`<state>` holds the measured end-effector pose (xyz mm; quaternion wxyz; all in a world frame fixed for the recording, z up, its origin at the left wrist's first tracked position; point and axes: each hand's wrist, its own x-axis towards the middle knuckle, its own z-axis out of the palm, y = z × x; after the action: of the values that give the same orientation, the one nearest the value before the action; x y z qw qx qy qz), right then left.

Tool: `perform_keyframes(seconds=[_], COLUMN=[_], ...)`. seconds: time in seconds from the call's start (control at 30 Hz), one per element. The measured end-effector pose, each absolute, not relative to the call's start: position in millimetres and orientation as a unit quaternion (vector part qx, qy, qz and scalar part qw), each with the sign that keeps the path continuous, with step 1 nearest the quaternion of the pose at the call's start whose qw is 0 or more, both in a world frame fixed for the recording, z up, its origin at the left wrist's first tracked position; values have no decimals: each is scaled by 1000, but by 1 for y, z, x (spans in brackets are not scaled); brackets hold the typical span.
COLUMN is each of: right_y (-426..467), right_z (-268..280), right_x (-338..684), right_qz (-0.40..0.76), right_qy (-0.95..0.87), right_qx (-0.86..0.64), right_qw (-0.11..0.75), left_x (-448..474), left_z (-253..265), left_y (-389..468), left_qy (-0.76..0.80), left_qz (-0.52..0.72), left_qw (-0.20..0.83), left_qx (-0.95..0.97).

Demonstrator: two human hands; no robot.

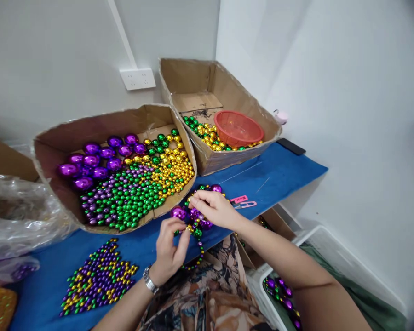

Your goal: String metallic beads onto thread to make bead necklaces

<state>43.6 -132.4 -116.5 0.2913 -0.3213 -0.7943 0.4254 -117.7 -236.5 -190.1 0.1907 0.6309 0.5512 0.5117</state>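
Note:
A bead necklace (200, 250) of purple, green and gold beads hangs over the front edge of the blue-covered table. Its large shiny purple balls (178, 212) lie bunched between my hands. My left hand (169, 248), with a metal watch on the wrist, is closed, thumb and forefinger pinching the necklace at some small gold beads. Just above the bunch, my right hand (215, 209) is closed in a pinch. What its fingertips hold is too small to make out.
Two cardboard boxes (113, 117) (241, 85) of loose beads stand behind; a red bowl (239, 128) sits in the right one. Small beads (96, 278) lie at left. Pink thread snips (246, 204) and a black phone (291, 146) are at right. A white bin (362, 276) stands below.

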Motion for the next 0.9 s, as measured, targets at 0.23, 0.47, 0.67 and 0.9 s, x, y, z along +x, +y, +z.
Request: perform_keyframes(seconds=[0.23,0.47,0.67,0.9], right_y=[-130,-80,-42,-62], right_z=[-101,-102,-155,-213], right_x=[33,32,52,162], right_qz=[536,631,601,169], right_qy=[-749,-619,-615,-848], right_qx=[-262,-279,-365,-488], right_qw=[288,376,357,120], left_x=[-99,-114,-130,-139], left_z=[-203,-201,-199,-217], left_y=[-208,-205,-204,-198], left_qy=[471,453,492,532], left_qz=[430,463,459,511], left_qw=[164,247,364,456], left_qx=[752,721,644,498])
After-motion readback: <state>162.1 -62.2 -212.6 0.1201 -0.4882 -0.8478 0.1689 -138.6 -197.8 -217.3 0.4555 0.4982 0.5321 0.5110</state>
